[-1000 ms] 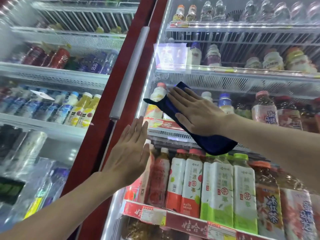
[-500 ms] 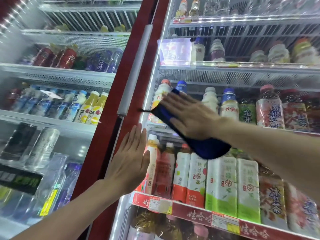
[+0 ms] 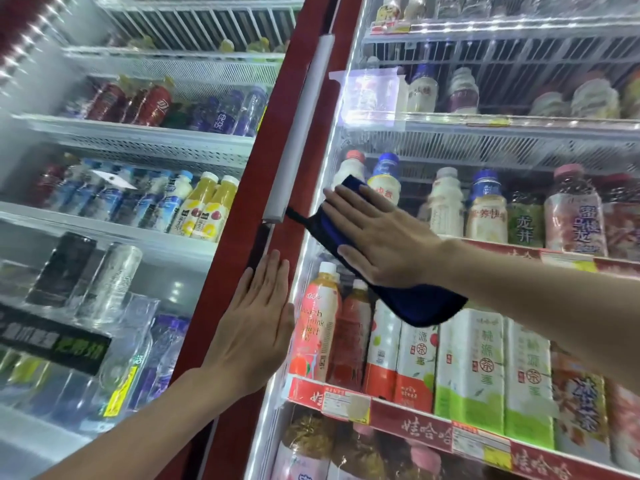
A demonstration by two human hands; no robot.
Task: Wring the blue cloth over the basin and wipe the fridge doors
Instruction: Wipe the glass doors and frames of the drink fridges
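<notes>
My right hand (image 3: 377,237) lies flat with straight fingers on the blue cloth (image 3: 415,306), pressing it against the glass of the right fridge door (image 3: 519,140). The cloth shows above my fingertips and hangs below my palm. My left hand (image 3: 256,327) rests flat, fingers straight, on the red frame at the left edge of that door. The left fridge door (image 3: 138,168) stands beside it, untouched. No basin is in view.
A long white door handle (image 3: 298,133) runs down the red frame (image 3: 228,271) between the doors, just left of the cloth. Behind the glass are shelves packed with drink bottles and cartons, with red price strips (image 3: 415,424) along the shelf edges.
My right hand has slid the cloth left across the glass toward the handle. My left hand has stayed flat on the frame. The view has shifted.
</notes>
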